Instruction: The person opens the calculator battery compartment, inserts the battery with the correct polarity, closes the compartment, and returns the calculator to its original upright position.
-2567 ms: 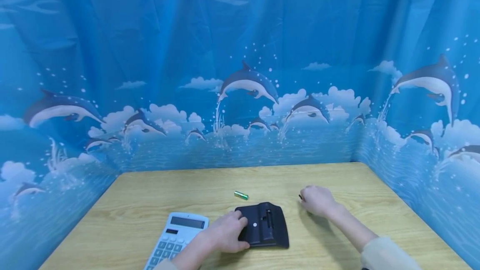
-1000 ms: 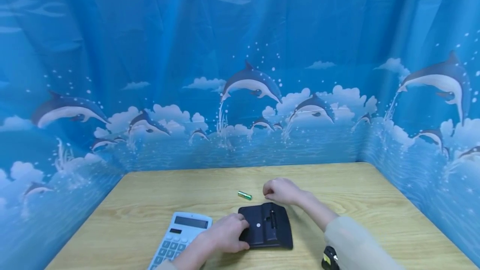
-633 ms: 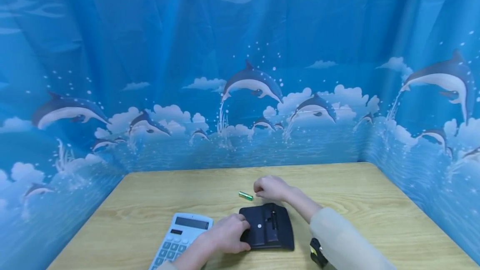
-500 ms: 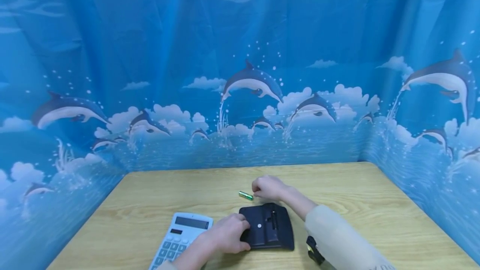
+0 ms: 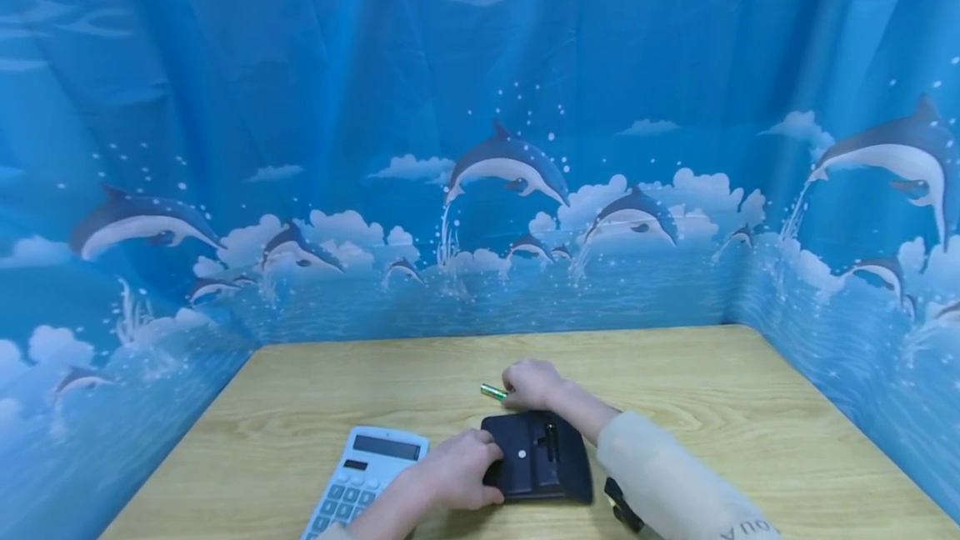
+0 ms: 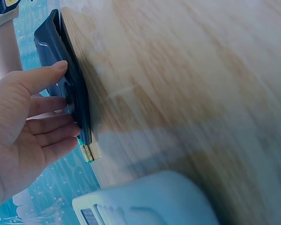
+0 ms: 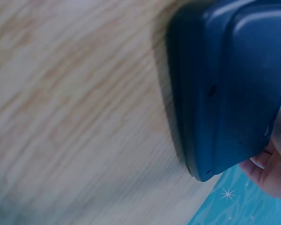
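Note:
In the head view my left hand (image 5: 461,469) grips the left side of a black device (image 5: 534,482) lying back up, with a long open slot (image 5: 552,442) in its back that looks like a battery compartment. In the left wrist view its thumb lies on the device's (image 6: 75,93) edge, and the fingers touch the side. Just beyond the far edge, my right hand (image 5: 534,383) pinches the right end of a green battery (image 5: 492,392); its fingertips hide that end. The right wrist view shows the right hand (image 7: 271,161) partly behind the device (image 7: 225,93).
A light blue calculator (image 5: 386,461) lies left of the black device, partly under my left forearm. The wooden table (image 5: 337,382) ends at a blue dolphin curtain (image 5: 360,190) at the back and sides. A small black object (image 5: 621,507) is at my right sleeve.
My right hand, which had a small dark thing at its fingertips on the right side, has moved left to the battery and come down over its right end. The left hand stays on the device.

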`<state>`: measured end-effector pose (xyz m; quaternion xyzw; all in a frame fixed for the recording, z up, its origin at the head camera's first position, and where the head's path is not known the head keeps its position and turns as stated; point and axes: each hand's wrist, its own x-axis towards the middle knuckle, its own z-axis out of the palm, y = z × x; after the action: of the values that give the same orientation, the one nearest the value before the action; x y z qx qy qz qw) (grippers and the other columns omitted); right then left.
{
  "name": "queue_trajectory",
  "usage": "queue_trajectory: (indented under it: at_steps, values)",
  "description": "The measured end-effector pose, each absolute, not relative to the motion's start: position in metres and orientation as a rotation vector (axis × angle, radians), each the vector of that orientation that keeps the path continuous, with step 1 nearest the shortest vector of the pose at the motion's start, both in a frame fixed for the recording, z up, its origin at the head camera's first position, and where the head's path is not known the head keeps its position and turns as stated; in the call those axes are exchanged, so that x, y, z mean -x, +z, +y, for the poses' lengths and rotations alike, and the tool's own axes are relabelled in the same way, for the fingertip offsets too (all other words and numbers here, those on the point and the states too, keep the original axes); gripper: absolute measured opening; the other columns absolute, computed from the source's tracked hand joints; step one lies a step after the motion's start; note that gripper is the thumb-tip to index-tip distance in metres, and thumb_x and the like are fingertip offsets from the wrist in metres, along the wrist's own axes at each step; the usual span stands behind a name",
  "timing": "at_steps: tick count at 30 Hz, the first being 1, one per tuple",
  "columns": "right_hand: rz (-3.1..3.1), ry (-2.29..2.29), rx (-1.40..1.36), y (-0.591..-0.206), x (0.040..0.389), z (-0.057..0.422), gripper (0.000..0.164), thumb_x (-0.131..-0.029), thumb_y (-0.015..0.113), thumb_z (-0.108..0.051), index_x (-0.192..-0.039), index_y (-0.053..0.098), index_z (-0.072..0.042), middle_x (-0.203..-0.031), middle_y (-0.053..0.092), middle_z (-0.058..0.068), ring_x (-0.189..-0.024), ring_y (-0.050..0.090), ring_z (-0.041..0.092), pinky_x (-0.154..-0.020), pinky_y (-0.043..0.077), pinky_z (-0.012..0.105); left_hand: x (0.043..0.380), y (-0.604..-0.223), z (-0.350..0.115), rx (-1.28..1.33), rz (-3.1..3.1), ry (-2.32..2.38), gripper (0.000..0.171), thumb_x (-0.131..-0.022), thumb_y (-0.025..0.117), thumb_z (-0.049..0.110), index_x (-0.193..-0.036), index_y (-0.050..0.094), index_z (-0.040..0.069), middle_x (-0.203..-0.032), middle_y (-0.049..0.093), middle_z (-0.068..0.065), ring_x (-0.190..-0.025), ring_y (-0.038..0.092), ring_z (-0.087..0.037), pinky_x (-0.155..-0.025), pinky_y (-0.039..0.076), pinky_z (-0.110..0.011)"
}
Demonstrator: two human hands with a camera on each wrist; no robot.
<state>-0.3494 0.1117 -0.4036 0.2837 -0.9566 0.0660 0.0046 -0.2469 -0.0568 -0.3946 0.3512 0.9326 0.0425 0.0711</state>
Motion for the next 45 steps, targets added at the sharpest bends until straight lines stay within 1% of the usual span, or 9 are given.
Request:
queue_trajectory:
  at_steps: [6,10,16,20,26,33,40,43,45]
  values:
    - [-3.002,0.180,-0.869,-0.405,0.348,0.109,0.020,-0.082,0.069,-0.028,-0.069,0.059,-0.016,-0.061,0.049,-0.007,-0.053,0.042,0.009,-0.047,0.035,0.025,0.247,-0.395,-0.056,-1.035,2.802,0.133,0.041,-0.076,0.074,0.039,-0.107,0.067,0.014,-0.097,0.060,0.004,-0.090,0.053,-0.004,-0.081,0.048,-0.026]
    - [-3.005,0.156,-0.837,-0.407,0.347,0.107,0.015,-0.084,0.067,-0.022,-0.072,0.061,-0.015,-0.064,0.051,-0.006,-0.056,0.045,0.010,-0.049,0.039,0.027,0.248,-0.396,-0.056,-1.030,2.798,0.141,0.041,-0.076,0.074,0.038,-0.107,0.067,0.014,-0.097,0.060,0.004,-0.089,0.053,-0.004,-0.080,0.048,-0.025]
    - [-3.030,0.166,-0.782,-0.406,0.346,0.109,0.016,-0.083,0.062,-0.011,-0.068,0.057,-0.014,-0.060,0.048,-0.004,-0.052,0.040,0.012,-0.047,0.034,0.026,0.248,-0.395,-0.055,-1.008,2.785,0.150,0.040,-0.076,0.074,0.038,-0.108,0.067,0.014,-0.096,0.060,0.004,-0.089,0.053,-0.003,-0.079,0.048,-0.025]
    - [-3.055,0.144,-0.740,-0.405,0.346,0.112,0.017,-0.080,0.064,-0.013,-0.068,0.052,-0.014,-0.060,0.046,-0.003,-0.052,0.038,0.012,-0.047,0.032,0.027,0.248,-0.395,-0.055,-1.016,2.795,0.137,0.040,-0.076,0.074,0.037,-0.107,0.067,0.014,-0.095,0.060,0.004,-0.089,0.054,-0.004,-0.079,0.048,-0.025]
    - [-3.051,0.162,-0.723,-0.408,0.346,0.115,0.021,-0.083,0.067,-0.023,-0.070,0.052,-0.016,-0.061,0.045,-0.003,-0.053,0.040,0.012,-0.048,0.033,0.027,0.247,-0.395,-0.055,-1.039,2.806,0.120,0.040,-0.076,0.074,0.038,-0.107,0.067,0.013,-0.095,0.060,0.004,-0.089,0.054,-0.004,-0.079,0.048,-0.025]
    - [-3.052,0.130,-0.693,-0.409,0.343,0.117,0.020,-0.084,0.063,-0.014,-0.068,0.052,-0.014,-0.062,0.044,-0.002,-0.053,0.039,0.013,-0.049,0.034,0.028,0.245,-0.396,-0.056,-1.075,2.823,0.110,0.039,-0.076,0.074,0.037,-0.106,0.067,0.013,-0.094,0.059,0.005,-0.089,0.054,-0.005,-0.079,0.048,-0.024]
    - [-3.095,0.417,-0.617,-0.406,0.342,0.123,0.011,-0.083,0.061,-0.007,-0.074,0.055,-0.010,-0.063,0.049,-0.001,-0.053,0.043,0.013,-0.049,0.036,0.027,0.245,-0.396,-0.055,-1.053,2.809,0.120,0.040,-0.076,0.074,0.037,-0.108,0.067,0.013,-0.096,0.060,0.004,-0.091,0.054,-0.006,-0.080,0.048,-0.025]
    - [-3.066,0.648,-0.585,-0.404,0.342,0.125,0.007,-0.080,0.060,-0.002,-0.077,0.057,-0.007,-0.064,0.051,0.001,-0.055,0.045,0.014,-0.049,0.037,0.026,0.245,-0.396,-0.056,-1.060,2.818,0.117,0.041,-0.076,0.074,0.037,-0.107,0.067,0.012,-0.096,0.060,0.004,-0.091,0.054,-0.006,-0.081,0.048,-0.026]
    - [-3.035,0.811,-0.554,-0.403,0.341,0.126,0.008,-0.077,0.058,0.003,-0.078,0.057,-0.005,-0.065,0.052,0.002,-0.055,0.045,0.015,-0.049,0.037,0.026,0.245,-0.396,-0.057,-1.068,2.825,0.114,0.041,-0.076,0.074,0.037,-0.108,0.067,0.012,-0.096,0.060,0.003,-0.092,0.055,-0.007,-0.082,0.048,-0.026]
